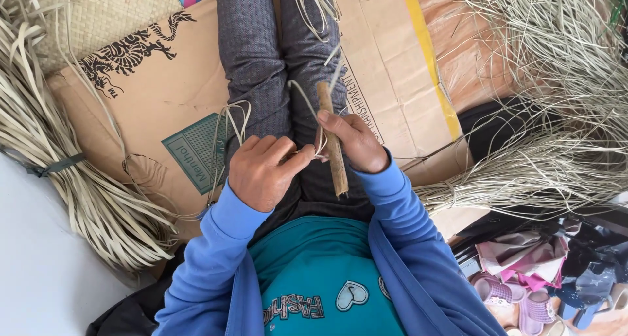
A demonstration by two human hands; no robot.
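My right hand (pixel 354 140) grips a brown wooden stick (pixel 331 140) that points away from me over my lap. A pale leaf strip (pixel 302 95) loops from the stick's far end back toward my fingers. My left hand (pixel 263 169) pinches the near end of that strip between thumb and fingers, right beside the stick. Both hands rest above my legs in grey trousers (pixel 261 61). More thin strips (pixel 226 130) hang off to the left of my left hand.
I sit on flattened brown cardboard (pixel 157 94). A tied bundle of wide pale strips (pixel 72 179) lies at the left. A big heap of fine dried strips (pixel 556 113) spreads at the right. Cloth and small sandals (pixel 517 297) lie at the lower right. A woven mat (pixel 104 12) is at top left.
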